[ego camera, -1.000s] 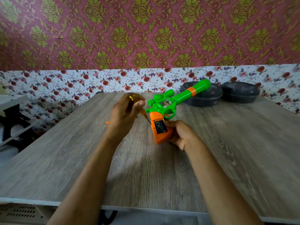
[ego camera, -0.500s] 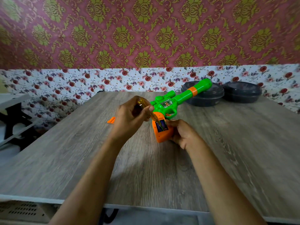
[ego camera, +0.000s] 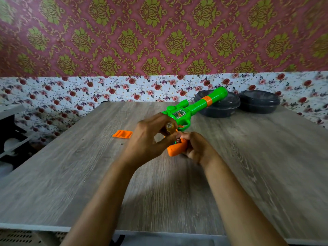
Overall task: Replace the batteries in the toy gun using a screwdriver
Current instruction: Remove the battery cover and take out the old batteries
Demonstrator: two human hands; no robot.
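Battery bay open, work at frame centre.
My right hand grips the orange handle of the toy gun to steady it, barrel toward upper right. My left hand pinches the amber screwdriver, aimed into the bay, likely to lever a battery out. The cover lies aside on the surface, left of centre. No legible markings.

Single view: head-worn, wide-angle. Faces forward and down across table toward wallpapered wall. Near table edge along bottom of frame; far edge and wall in upper half. Forearms enter from bottom; left hand, right hand mid-frame, close range. Table sides splay toward viewer.
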